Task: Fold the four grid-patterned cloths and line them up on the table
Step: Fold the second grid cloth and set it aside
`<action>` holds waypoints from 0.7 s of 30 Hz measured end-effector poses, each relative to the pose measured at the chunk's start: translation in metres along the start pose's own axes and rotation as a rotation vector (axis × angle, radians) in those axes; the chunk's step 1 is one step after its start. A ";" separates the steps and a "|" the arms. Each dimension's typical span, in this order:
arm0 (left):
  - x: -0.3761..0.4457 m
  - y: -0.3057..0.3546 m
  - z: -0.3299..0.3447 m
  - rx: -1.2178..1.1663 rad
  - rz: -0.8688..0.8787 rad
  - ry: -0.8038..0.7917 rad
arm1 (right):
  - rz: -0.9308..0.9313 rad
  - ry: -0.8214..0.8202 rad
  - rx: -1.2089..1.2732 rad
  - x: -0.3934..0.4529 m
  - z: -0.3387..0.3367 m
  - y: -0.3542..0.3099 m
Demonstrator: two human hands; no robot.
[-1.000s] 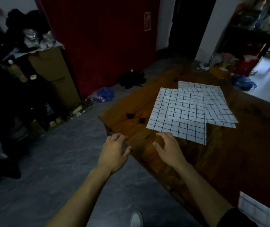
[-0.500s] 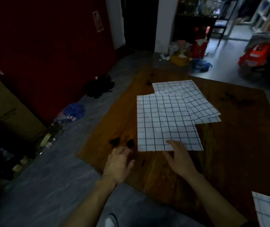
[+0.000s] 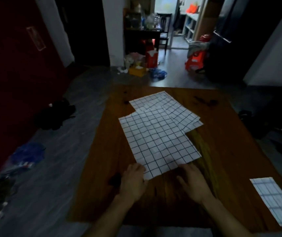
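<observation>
From the head view I logged a wooden table point(image 3: 225, 142) carrying a loose overlapping pile of flat grid-patterned cloths. The top cloth point(image 3: 159, 142) lay unfolded, white with dark grid lines, slightly skewed to the table edges, its near edge closest to both hands. Beneath and beyond it, further grid cloths point(image 3: 172, 108) projected toward the far side of the table and to the right; the overlap kept me from counting them with confidence, though at least two layers showed there. A separate folded cloth point(image 3: 277, 200), a narrow strip with fainter bluish lines, lay well apart at the near right edge of the table. The left hand point(image 3: 133, 180) rested at the near left corner of the top cloth, fingers touching its edge; the lighting was dim and I could not tell whether they pinched the fabric or merely lay against it. The right hand point(image 3: 195, 182) was placed just beside the near edge of the same cloth, fingers spread and relaxed, grasping nothing, its fingertips at or just short of the fabric. Both forearms entered from the bottom of the frame. Beyond the table I noted a grey floor point(image 3: 54, 168), a yellow tissue box point(image 3: 136, 71) and a blue plastic bag point(image 3: 157, 74) on that floor.
</observation>
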State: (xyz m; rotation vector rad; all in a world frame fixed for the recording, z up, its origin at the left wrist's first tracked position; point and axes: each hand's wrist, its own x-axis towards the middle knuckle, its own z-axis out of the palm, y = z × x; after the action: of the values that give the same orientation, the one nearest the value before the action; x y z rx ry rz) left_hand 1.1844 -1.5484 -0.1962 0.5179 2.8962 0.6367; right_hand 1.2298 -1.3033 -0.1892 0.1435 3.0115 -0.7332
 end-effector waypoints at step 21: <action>0.089 -0.013 0.072 0.183 0.049 -0.251 | 0.089 -0.164 -0.067 0.099 0.050 0.045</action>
State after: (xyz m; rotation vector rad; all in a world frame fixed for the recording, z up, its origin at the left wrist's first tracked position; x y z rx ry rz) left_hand 1.1118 -1.5002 -0.2718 0.6429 2.7226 0.2889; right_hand 1.1369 -1.2783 -0.2597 0.2033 2.8493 -0.6040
